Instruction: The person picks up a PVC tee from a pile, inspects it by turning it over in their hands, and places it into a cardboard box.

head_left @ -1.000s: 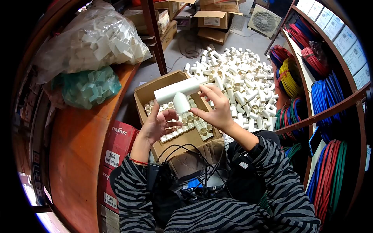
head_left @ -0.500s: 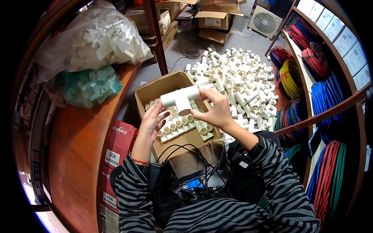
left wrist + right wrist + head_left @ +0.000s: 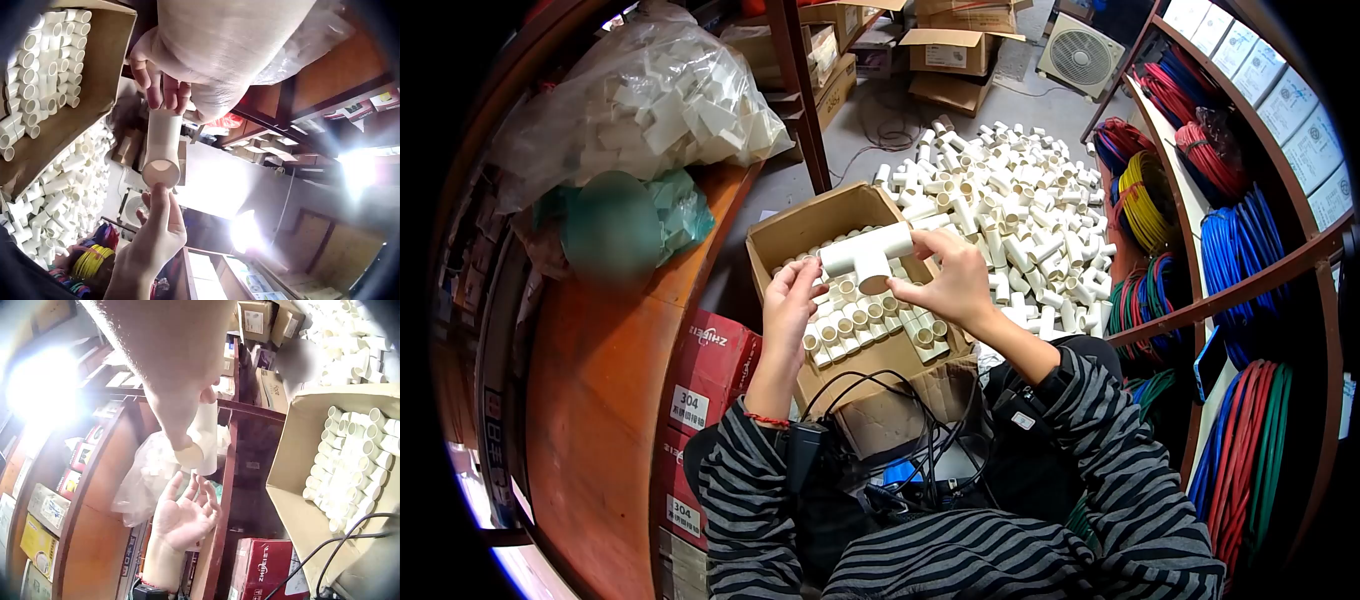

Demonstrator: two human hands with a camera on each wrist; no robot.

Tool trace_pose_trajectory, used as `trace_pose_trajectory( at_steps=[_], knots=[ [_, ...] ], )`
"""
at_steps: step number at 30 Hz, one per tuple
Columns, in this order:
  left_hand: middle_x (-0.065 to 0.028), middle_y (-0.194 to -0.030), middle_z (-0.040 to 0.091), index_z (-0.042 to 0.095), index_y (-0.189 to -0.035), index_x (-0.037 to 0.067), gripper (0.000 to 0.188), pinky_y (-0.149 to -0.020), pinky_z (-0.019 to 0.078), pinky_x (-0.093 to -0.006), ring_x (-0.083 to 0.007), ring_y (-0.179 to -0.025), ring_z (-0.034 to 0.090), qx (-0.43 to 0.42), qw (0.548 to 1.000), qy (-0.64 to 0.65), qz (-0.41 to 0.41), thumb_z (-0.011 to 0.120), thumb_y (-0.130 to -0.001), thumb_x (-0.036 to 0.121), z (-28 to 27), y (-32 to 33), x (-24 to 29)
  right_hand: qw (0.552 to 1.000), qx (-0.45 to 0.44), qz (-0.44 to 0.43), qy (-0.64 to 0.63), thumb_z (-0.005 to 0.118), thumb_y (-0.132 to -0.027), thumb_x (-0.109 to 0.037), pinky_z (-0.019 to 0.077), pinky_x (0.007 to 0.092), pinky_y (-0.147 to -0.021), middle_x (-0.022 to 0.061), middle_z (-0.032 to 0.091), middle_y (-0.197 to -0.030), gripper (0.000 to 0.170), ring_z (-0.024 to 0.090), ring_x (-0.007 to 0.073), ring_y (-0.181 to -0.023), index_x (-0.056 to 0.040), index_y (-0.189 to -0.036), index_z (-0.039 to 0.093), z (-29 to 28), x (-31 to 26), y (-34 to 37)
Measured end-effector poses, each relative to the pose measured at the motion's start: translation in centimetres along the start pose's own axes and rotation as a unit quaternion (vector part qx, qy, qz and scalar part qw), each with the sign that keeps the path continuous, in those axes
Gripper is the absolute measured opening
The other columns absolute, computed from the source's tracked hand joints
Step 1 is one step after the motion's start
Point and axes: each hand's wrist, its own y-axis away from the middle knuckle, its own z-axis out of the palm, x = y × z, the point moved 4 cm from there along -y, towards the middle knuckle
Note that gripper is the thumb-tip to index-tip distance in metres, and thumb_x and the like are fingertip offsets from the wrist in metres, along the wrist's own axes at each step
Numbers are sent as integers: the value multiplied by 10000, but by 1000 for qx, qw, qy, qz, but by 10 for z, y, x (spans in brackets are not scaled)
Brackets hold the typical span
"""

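Note:
A white plastic pipe tee [image 3: 865, 248] is held up over an open cardboard carton [image 3: 820, 225]. My right hand [image 3: 958, 280] grips it, fingers at its right end and thumb against the rim of the side branch. The thumb shows at that opening in the left wrist view, below the tee [image 3: 164, 134]. At the opposite end is my left hand [image 3: 788, 308], fingertips right at the rim. The right wrist view shows this left hand [image 3: 184, 525] palm up with loosely bent fingers. Inside the carton, similar white fittings [image 3: 840, 330] stand in rows.
A large heap of white fittings [image 3: 1030, 200] covers the floor beyond the carton. Wire coils fill the shelf [image 3: 1240, 310] on the right. Plastic bags of fittings [image 3: 660, 110] lie on the orange wooden surface [image 3: 600, 390] at left, beside red boxes [image 3: 710, 350]. Black cables [image 3: 900, 400] hang before me.
The tee has shifted slightly right and turned, so its side branch opening faces more toward me. My left hand's fingers have drawn in from below the tee to its left end.

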Motion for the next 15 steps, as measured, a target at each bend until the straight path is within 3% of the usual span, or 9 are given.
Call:
trace_pose_trajectory(
  at_steps=[5, 15],
  knots=[
    [3, -763, 540, 537, -889, 41, 239, -641, 390, -185, -56, -698, 497, -22, 987, -96, 126, 587, -743, 224, 4, -2, 3, 1000, 14, 16, -9, 690, -516, -275, 440, 252, -580, 66, 560, -721, 444, 549, 143, -640, -24, -865, 577, 1, 3, 0],
    [-44, -884, 465, 465, -950, 2, 409, -615, 450, -187, -89, -709, 521, -24, 975, -177, 133, 696, -634, 121, 7, -5, -5, 999, 30, 34, 31, 662, -503, -344, 436, 272, -523, 44, 536, -684, 465, 532, 148, -571, -34, -837, 572, 4, 4, 3]
  ],
)
